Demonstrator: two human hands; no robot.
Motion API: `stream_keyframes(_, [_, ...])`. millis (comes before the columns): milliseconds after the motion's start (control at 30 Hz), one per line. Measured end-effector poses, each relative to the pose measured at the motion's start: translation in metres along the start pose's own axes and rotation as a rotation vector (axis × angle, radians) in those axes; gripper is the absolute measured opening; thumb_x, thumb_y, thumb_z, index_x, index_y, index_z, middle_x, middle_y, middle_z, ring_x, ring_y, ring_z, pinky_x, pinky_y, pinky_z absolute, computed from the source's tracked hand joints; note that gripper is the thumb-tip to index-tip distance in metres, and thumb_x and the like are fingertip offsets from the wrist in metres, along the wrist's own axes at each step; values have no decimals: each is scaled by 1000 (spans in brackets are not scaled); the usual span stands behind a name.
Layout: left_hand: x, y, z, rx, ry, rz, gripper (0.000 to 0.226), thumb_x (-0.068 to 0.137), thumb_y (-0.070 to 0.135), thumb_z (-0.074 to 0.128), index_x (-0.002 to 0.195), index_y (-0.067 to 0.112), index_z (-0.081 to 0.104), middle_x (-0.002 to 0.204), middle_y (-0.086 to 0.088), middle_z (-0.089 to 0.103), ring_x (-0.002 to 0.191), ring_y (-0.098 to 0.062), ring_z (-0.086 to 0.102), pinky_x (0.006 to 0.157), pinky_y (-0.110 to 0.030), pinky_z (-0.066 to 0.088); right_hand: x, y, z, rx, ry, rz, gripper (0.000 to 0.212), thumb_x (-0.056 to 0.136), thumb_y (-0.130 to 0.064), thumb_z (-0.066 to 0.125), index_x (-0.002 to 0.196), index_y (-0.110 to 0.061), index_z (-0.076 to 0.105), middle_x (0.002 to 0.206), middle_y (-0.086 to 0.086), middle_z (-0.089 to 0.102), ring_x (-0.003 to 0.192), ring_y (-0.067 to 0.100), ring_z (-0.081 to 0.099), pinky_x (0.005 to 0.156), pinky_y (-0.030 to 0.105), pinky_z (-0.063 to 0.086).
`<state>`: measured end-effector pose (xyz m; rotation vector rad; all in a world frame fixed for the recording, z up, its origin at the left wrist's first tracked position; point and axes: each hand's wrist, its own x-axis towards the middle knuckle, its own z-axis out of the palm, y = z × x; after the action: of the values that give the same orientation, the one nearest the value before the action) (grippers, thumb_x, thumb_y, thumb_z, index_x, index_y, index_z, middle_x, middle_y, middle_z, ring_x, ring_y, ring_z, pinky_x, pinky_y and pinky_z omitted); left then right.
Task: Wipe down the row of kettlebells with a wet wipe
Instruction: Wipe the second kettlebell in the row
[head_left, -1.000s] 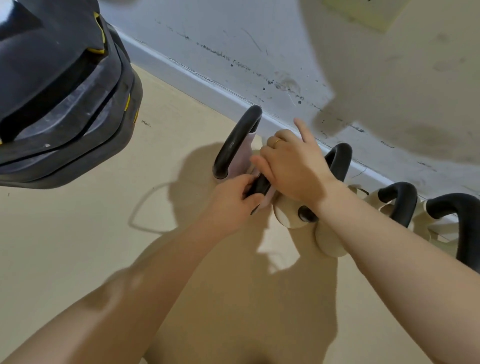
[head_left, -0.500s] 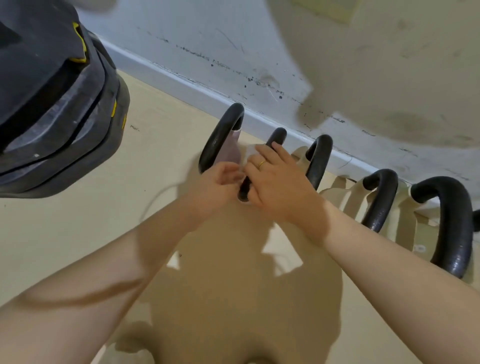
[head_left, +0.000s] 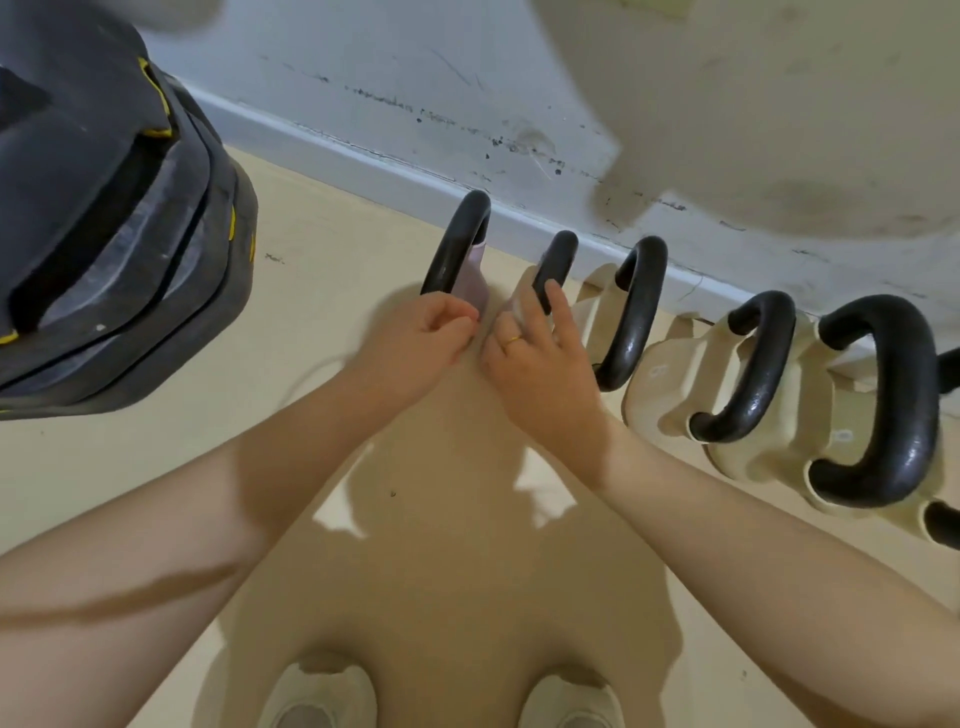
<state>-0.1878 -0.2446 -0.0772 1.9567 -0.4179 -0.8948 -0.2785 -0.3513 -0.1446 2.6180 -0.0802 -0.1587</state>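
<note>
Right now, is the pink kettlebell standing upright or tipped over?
Upright, it seems: the pink kettlebell has its black handle arching on top, like the beige ones beside it. The left hand hides its base.
</note>
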Motion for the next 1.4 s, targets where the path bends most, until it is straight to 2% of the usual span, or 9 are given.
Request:
stream_keyframes(167, [4, -5, 3, -11, -19, -6, 25, 93, 14, 43, 101, 0, 63, 93, -13, 60, 89, -21, 53, 94, -45, 45, -18, 2, 11, 22, 15, -191, 54, 91, -11, 17, 120, -13, 62, 125, 2, 63, 128, 24, 49, 112, 41, 19])
stream_keyframes(300, [16, -7, 16, -1, -28, -75, 29, 93, 18, 40, 97, 0, 63, 94, -12, 62, 88, -22, 54, 82, -36, 44, -1, 17, 1, 383, 53, 215, 57, 100, -28, 7, 136, -1, 43, 142, 13, 47, 135, 26, 39, 113, 36, 31])
stream_keyframes(433, [19, -9, 29, 13, -129, -46, 23, 93, 20, 43, 92, 14, 65, 89, -4, 69, 79, -14, 62, 78, -29, 49, 10, 5, -12, 1292, 50, 523, 56, 101, -29, 25, 149, -11, 3, 159, 4, -3, 146, 17, -6, 120, 40, 10])
stream_keyframes(567, [24, -12, 26, 45, -158, -4, 16, 88, 20, 55, 100, 17, 64, 89, 1, 69, 75, -9, 64, 79, -27, 53, 10, -6, -35, 1754, 297, 895, 48, 100, -28, 29, 147, -20, 21, 135, 2, 44, 119, 14, 47, 101, 34, 42])
stream_keyframes(733, [33, -7, 25, 186, -165, -5, 20, 87, 17, 58, 107, 14, 63, 95, -7, 70, 85, -18, 66, 83, -32, 52, 24, 8, -33, 2079, 302, 1394, 30, 101, -20, 33, 120, -21, 56, 109, -1, 60, 99, 13, 56, 81, 22, 45])
stream_keyframes(900, [32, -5, 26, 240, -159, 23, 16, 86, 19, 60, 98, 10, 67, 88, -7, 71, 77, -18, 65, 85, -37, 53, 5, -9, -29, 1848, 75, 1249, 30, 100, -18, 34, 102, -8, 61, 93, 14, 62, 85, 22, 58, 81, 39, 49])
stream_keyframes(1100, [33, -6, 28, 214, -119, -8, 18, 87, 15, 58, 101, 11, 68, 95, -11, 71, 91, -26, 66, 91, -43, 52, 28, 7, -20, 2025, 244, 1329, 26, 98, -21, 37, 75, -19, 50, 77, 6, 53, 76, 21, 55, 70, 40, 51])
stream_keyframes(1267, [30, -7, 25, 84, -170, -103, 32, 94, 26, 42, 92, 8, 68, 97, -17, 71, 92, -29, 67, 88, -45, 54, 13, -64, -1, 1753, 270, 1201, 47, 87, -44, 39, 133, -35, 34, 114, 1, 57, 99, 17, 58, 82, 33, 50])
stream_keyframes(1400, [29, -6, 24, 17, -175, -153, 35, 96, 32, 35, 92, 19, 67, 96, -3, 72, 92, -16, 66, 85, -31, 49, 16, -77, 10, 1745, 234, 1393, 46, 90, -56, 39, 120, -27, 57, 92, -4, 68, 85, 10, 65, 79, 34, 49])
